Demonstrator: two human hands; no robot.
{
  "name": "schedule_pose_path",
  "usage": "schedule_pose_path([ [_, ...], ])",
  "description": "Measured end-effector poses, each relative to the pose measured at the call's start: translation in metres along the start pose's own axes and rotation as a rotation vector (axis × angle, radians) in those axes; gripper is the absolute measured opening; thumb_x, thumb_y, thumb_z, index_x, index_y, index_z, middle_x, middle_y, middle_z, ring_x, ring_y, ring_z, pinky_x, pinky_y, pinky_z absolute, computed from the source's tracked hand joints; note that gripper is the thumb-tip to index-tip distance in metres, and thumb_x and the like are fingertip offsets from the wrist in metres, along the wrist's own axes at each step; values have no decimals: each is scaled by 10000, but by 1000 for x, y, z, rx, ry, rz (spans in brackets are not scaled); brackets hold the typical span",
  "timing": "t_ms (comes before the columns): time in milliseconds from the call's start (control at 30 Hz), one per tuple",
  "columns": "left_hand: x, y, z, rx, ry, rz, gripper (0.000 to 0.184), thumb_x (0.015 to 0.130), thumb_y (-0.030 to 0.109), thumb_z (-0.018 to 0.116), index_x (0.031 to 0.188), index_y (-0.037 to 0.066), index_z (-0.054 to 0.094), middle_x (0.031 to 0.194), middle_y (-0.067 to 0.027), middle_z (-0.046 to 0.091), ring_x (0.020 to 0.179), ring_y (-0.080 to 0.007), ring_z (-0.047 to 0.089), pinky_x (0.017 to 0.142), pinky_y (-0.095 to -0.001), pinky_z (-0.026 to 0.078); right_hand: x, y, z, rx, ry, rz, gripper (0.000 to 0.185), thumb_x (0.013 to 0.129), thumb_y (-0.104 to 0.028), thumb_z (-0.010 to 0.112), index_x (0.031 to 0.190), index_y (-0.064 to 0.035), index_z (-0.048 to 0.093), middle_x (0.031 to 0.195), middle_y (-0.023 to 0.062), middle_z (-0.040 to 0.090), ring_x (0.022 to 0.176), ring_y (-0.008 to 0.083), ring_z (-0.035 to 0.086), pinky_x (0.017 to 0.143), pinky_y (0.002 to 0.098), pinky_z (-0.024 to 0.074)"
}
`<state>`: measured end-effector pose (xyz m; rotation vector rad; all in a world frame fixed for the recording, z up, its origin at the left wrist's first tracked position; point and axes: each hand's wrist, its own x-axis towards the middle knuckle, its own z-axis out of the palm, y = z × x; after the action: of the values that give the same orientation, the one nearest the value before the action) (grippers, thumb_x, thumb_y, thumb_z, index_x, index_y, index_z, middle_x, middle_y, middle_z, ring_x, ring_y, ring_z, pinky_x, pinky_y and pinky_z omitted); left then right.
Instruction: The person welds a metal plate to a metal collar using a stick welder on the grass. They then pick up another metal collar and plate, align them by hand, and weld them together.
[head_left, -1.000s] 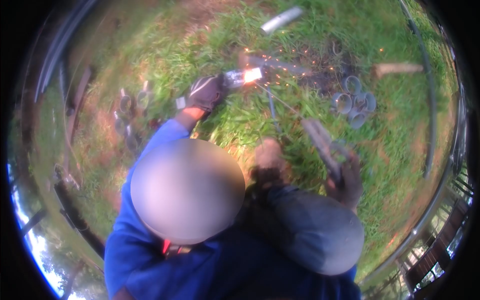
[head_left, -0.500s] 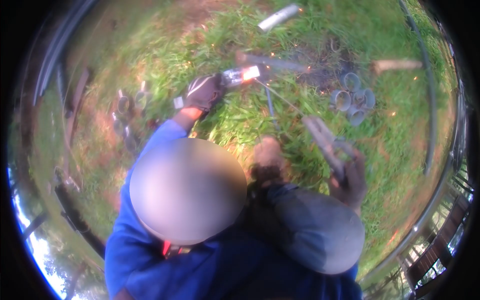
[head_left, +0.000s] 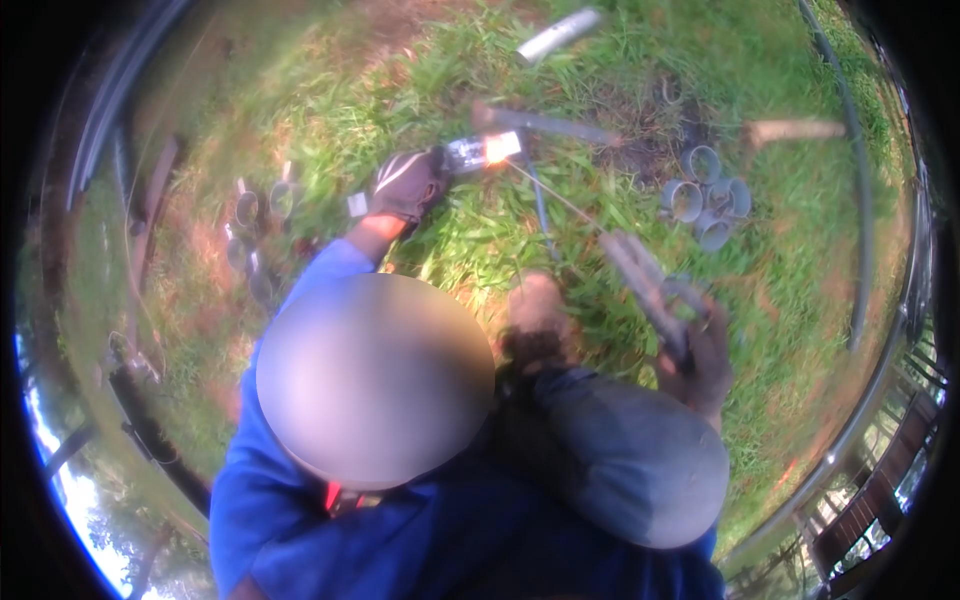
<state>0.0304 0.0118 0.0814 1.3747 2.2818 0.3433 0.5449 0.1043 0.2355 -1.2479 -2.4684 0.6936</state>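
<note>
My left hand (head_left: 408,187), in a dark glove with pale stripes, is closed on a short metal pipe piece (head_left: 464,155). A bright orange-white glow covers the piece's far end. At that glow is the tip of a thin welding rod (head_left: 555,192), whose other end sits in the jaws of an electrode holder (head_left: 640,278). My right hand (head_left: 703,352) grips the holder's handle; no glove shows on it. Glare hides whether the rod touches the metal.
Clusters of short pipe rings (head_left: 712,200) lie right, with more cups (head_left: 255,215) left. A metal tube (head_left: 558,36), a long bar (head_left: 555,125) and a wooden piece (head_left: 795,131) rest on the grass. A large blurred patch covers the lower middle.
The orange sparks scattered over the grass are mostly gone, and the glow has a more orange spot. My right hand and the electrode holder have shifted slightly left; my left hand stays put.
</note>
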Motion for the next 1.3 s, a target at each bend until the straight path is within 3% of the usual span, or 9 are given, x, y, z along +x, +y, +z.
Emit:
schedule_pose_path([
  [533,5,-41,30,-31,-23,167,278,1095,277,733,1314,134,828,1125,-178,831,980,-379,793,890,-516,631,2,-9,6,194,35,148,643,684,-160,1087,1231,-31,772,1669,332,662,1194,469,853,850,471,730],
  [633,7,-46,37,-46,-13,209,298,1088,274,746,1345,144,825,1147,-167,837,991,-364,796,894,-503,634,9,-14,7,484,18,66,284,1075,224,579,1329,114,642,1563,253,715,920,103,680,596,267,457],
  [733,9,-50,44,-117,149,222,188,1004,155,789,1178,124,852,1061,-174,806,969,-399,771,871,-536,622,18,-19,7,321,20,-53,221,987,248,634,1143,90,630,1540,251,734,949,148,718,603,306,480],
  [800,9,-54,38,-38,35,162,477,1109,479,754,1432,136,832,1205,-181,859,980,-368,810,874,-495,626,20,-20,5,128,65,-152,205,932,226,677,1009,59,585,1498,233,763,949,175,744,609,336,501],
  [833,9,-51,36,-38,34,163,477,1109,479,754,1432,136,832,1205,-181,859,980,-368,810,874,-495,626,20,-19,4,63,81,-184,215,914,219,691,965,49,571,1484,226,772,949,185,752,612,345,508],
  [933,14,-48,34,-52,-102,45,542,1124,598,719,1365,126,833,1164,-167,837,978,-349,802,872,-493,617,13,-12,1,1,6,-73,590,836,-278,1068,1268,-9,770,1600,335,683,1155,489,841,864,492,710],
  [1133,19,-60,47,31,-31,194,537,1125,604,685,1453,203,826,1198,-171,827,1037,-384,813,898,-528,622,18,-23,0,2,-28,-25,572,815,-170,1079,1253,5,755,1623,336,672,1135,449,859,848,453,708],
  [1233,11,-26,20,45,-44,73,513,1118,556,691,1467,205,824,1152,-197,832,1028,-424,815,890,-558,623,23,-37,9,72,128,-174,234,878,194,728,925,40,559,1442,205,798,972,213,768,687,349,541],
  [1300,4,-11,8,16,-14,-22,433,1109,445,696,1392,146,830,1011,-251,834,949,-505,803,844,-612,616,18,-40,9,772,189,376,194,921,187,717,949,50,582,1446,220,789,1051,230,766,700,354,545],
])
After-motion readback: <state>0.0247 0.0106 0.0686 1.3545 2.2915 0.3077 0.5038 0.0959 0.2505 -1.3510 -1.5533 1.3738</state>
